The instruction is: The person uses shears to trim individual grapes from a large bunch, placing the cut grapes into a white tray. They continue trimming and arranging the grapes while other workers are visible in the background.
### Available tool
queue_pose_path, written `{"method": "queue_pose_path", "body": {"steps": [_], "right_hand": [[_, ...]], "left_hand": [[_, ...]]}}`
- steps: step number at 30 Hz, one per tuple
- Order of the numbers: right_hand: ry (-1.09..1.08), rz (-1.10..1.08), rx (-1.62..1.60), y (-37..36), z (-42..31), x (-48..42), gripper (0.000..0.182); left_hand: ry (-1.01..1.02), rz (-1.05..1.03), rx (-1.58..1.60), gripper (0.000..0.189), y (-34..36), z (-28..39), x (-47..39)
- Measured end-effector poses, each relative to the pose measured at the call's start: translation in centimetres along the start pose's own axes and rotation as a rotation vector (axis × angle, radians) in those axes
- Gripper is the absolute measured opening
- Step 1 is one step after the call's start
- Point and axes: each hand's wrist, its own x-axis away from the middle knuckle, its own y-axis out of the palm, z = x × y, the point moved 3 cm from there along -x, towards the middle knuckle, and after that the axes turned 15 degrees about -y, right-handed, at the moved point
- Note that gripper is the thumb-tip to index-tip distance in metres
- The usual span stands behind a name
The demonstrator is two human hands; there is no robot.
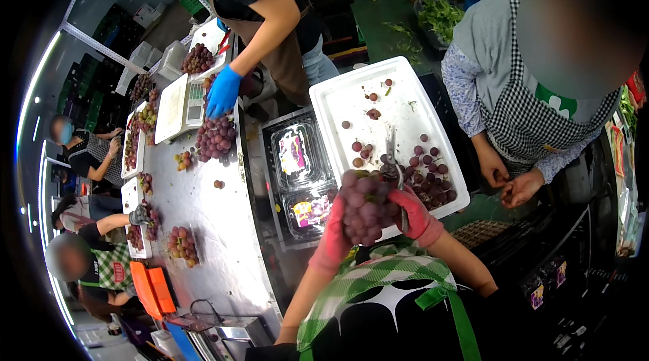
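A bunch of purple-red grapes (pixel 366 211) hangs in front of my apron, held by my left hand (pixel 330 237) in a pink-red glove. My right hand (pixel 418 216), gloved alike, grips a pair of metal scissors (pixel 391 145) at the bunch's right side. The blades point away from me, over a white foam tray (pixel 337 100); whether they are parted is unclear. Loose grapes (pixel 442 183) are gathered mostly in the tray's near right part. A few single grapes and stem bits lie farther up in it. The bunch hides part of the tray's near edge.
Left of the tray, a black crate (pixel 268 158) holds clear plastic clamshell boxes (pixel 298 150). A metal table (pixel 228 229) bears grape bunches (pixel 215 138) and a weighing scale (pixel 172 107). A co-worker's blue-gloved hand (pixel 223 92) reaches over it. Another person (pixel 527 82) stands at right.
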Motion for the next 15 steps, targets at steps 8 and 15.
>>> {"method": "queue_pose_path", "body": {"steps": [8,15], "right_hand": [[-0.088,-0.142,0.581,2.8,-2.3,-1.0,0.037],[-0.203,-0.037,0.603,3.9,-3.9,-1.4,0.051]], "left_hand": [[0.074,-0.017,0.282,0.063,-2.0,-1.2,-0.2],[0.057,0.173,0.246,0.055,0.3,-0.8,-0.5]]}}
